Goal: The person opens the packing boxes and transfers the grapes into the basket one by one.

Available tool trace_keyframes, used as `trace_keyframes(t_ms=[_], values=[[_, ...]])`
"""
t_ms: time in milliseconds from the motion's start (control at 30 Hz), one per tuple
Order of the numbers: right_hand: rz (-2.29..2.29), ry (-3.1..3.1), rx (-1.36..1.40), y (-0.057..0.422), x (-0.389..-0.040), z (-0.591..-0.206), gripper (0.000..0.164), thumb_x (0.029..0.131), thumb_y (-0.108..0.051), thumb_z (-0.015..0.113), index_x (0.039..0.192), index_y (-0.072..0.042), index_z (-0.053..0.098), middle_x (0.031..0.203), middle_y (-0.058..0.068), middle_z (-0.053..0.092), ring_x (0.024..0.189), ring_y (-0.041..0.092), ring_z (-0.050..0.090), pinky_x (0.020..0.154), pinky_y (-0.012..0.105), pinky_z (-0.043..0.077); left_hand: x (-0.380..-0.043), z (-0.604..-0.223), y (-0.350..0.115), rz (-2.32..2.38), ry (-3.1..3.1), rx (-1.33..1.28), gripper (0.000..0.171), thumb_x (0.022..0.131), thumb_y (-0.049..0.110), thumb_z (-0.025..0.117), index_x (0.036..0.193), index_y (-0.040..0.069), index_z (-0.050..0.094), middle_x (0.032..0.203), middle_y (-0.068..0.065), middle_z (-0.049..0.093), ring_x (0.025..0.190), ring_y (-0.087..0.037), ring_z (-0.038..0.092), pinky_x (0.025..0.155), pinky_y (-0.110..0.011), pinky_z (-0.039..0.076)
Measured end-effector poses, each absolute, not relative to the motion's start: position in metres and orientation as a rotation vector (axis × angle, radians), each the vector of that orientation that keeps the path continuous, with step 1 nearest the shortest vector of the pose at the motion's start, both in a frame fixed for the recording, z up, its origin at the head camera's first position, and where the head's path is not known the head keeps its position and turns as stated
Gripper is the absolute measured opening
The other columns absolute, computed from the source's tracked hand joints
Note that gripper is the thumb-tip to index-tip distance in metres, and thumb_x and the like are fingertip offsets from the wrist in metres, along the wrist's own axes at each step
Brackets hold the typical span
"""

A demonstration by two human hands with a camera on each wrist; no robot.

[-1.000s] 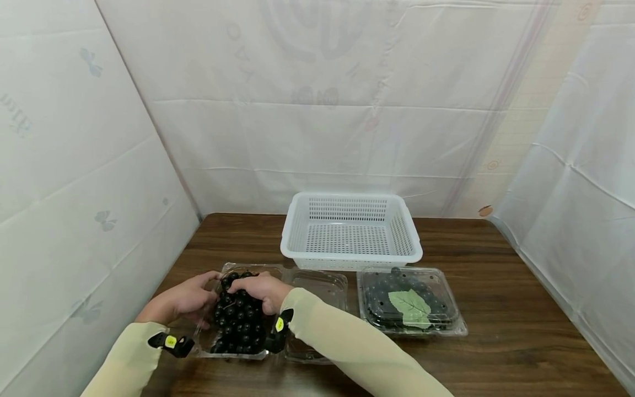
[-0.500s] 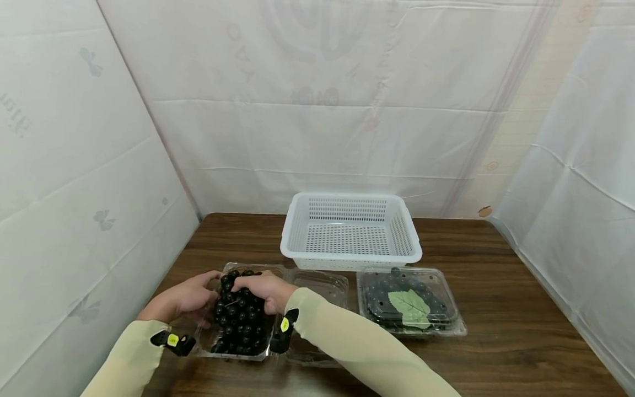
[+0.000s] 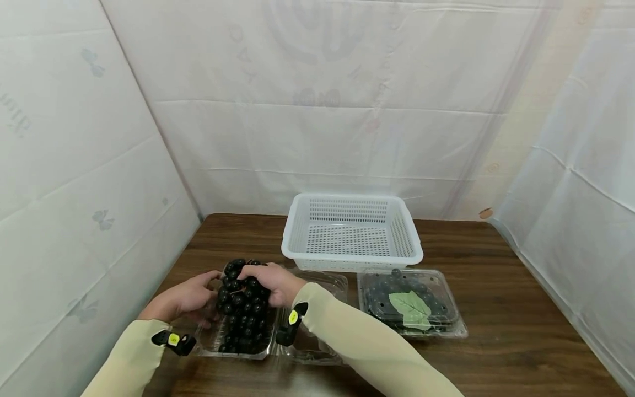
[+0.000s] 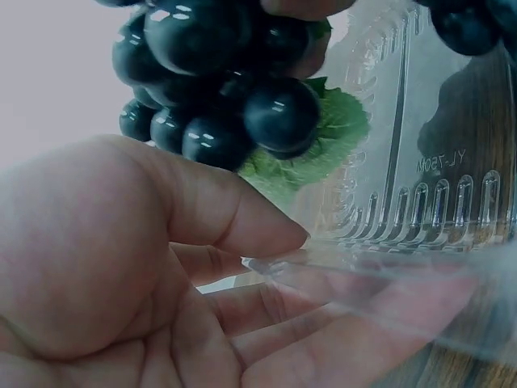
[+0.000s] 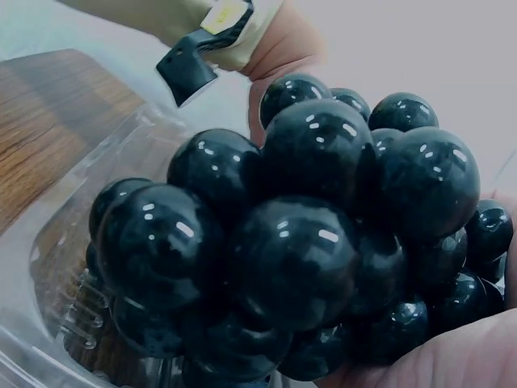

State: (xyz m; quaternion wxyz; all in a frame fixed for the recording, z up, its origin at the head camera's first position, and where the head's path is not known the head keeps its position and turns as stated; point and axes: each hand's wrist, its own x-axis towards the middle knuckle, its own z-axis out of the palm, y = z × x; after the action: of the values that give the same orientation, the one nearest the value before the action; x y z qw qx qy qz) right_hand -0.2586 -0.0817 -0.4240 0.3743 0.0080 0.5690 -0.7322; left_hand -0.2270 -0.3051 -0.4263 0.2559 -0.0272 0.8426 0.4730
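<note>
A bunch of dark, glossy grapes [image 3: 245,311] is held by my right hand [image 3: 279,282], its upper part raised out of an open clear plastic box [image 3: 238,356]. In the right wrist view the grapes [image 5: 291,250] cover most of the fingers. My left hand [image 3: 190,298] pinches the left wall of that box; in the left wrist view its thumb [image 4: 250,218] lies inside the rim and the fingers outside. Beneath the bunch a green leaf [image 4: 343,125] shows. The box's hinged lid [image 3: 317,358] lies open to the right, partly under my right arm.
Behind stands a white perforated basket [image 3: 351,264] with no contents visible. To the right sits a closed clear box [image 3: 448,309] with dark grapes and a green leaf [image 3: 410,309]. A wooden table [image 3: 516,309] carries everything, with white sheeting [image 3: 347,143] around it.
My right hand has risen slightly and shifted right and away, drawing the grape bunch upward from the box. My left hand stays at the box's left wall.
</note>
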Motion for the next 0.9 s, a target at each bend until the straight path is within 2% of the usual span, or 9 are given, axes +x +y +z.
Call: trace_keyframes(t_ms=[33,100,167,200,300,533,900], values=[[-1.880,1.439,0.011,-0.080,-0.260,-0.423,0.073,0.082,-0.017,0.076,0.147,-0.005,0.044,0.118,0.006,0.064,0.081,0.016,0.063,0.071,0.032,0.056,-0.227,-0.426,-0.305,1.286,2.287,-0.070,0.055,0.100,-0.003,0.041,0.153,0.000,0.027,0.115,-0.025,0.059,0.080,-0.032,0.071,0.063,-0.049,0.061],[-1.882,1.396,-0.018,-0.078,-0.262,-0.423,0.039,0.083,-0.016,0.074,0.119,-0.007,0.063,0.096,0.001,0.068,0.074,0.013,0.064,0.066,0.029,0.057,-0.227,-0.426,-0.305,1.287,2.287,-0.068,0.056,0.099,-0.004,0.042,0.152,0.000,0.028,0.114,-0.024,0.061,0.080,-0.032,0.071,0.062,-0.049,0.061],[-1.872,1.383,-0.042,-0.077,-0.263,-0.422,0.010,0.084,-0.017,0.073,0.090,-0.013,0.067,0.084,-0.002,0.068,0.072,0.011,0.064,0.065,0.029,0.057,-0.227,-0.426,-0.304,1.287,2.289,-0.071,0.056,0.098,-0.005,0.042,0.152,0.000,0.028,0.114,-0.024,0.061,0.081,-0.032,0.070,0.062,-0.049,0.061],[-1.871,1.375,-0.046,-0.075,-0.264,-0.421,0.006,0.084,-0.017,0.073,0.083,-0.014,0.068,0.081,-0.003,0.068,0.071,0.011,0.063,0.065,0.028,0.056,-0.227,-0.426,-0.304,1.280,2.291,-0.060,0.057,0.098,-0.005,0.042,0.152,-0.001,0.027,0.115,-0.026,0.060,0.081,-0.033,0.071,0.062,-0.049,0.061],[-1.871,1.368,-0.058,-0.071,-0.265,-0.417,0.006,0.085,-0.017,0.072,0.080,-0.016,0.067,0.080,-0.004,0.067,0.070,0.010,0.063,0.064,0.027,0.056,-0.226,-0.424,-0.304,1.280,2.291,-0.075,0.058,0.097,-0.006,0.042,0.153,0.000,0.027,0.118,-0.027,0.058,0.083,-0.033,0.071,0.063,-0.049,0.062],[-1.857,1.292,-0.063,-0.062,-0.266,-0.407,0.003,0.090,-0.018,0.066,0.091,-0.015,0.067,0.084,-0.004,0.069,0.074,0.009,0.066,0.067,0.026,0.057,-0.227,-0.424,-0.304,1.260,2.292,-0.046,0.062,0.100,-0.004,0.042,0.157,-0.002,0.017,0.115,-0.027,0.062,0.083,-0.032,0.070,0.065,-0.050,0.062],[-1.873,1.263,-0.090,-0.050,-0.268,-0.395,0.010,0.091,-0.019,0.064,0.099,-0.013,0.063,0.089,-0.002,0.069,0.078,0.010,0.067,0.069,0.025,0.057,-0.226,-0.425,-0.303,1.262,2.313,-0.041,0.059,0.099,-0.004,0.044,0.155,-0.001,0.024,0.113,-0.026,0.063,0.079,-0.031,0.069,0.062,-0.048,0.061]])
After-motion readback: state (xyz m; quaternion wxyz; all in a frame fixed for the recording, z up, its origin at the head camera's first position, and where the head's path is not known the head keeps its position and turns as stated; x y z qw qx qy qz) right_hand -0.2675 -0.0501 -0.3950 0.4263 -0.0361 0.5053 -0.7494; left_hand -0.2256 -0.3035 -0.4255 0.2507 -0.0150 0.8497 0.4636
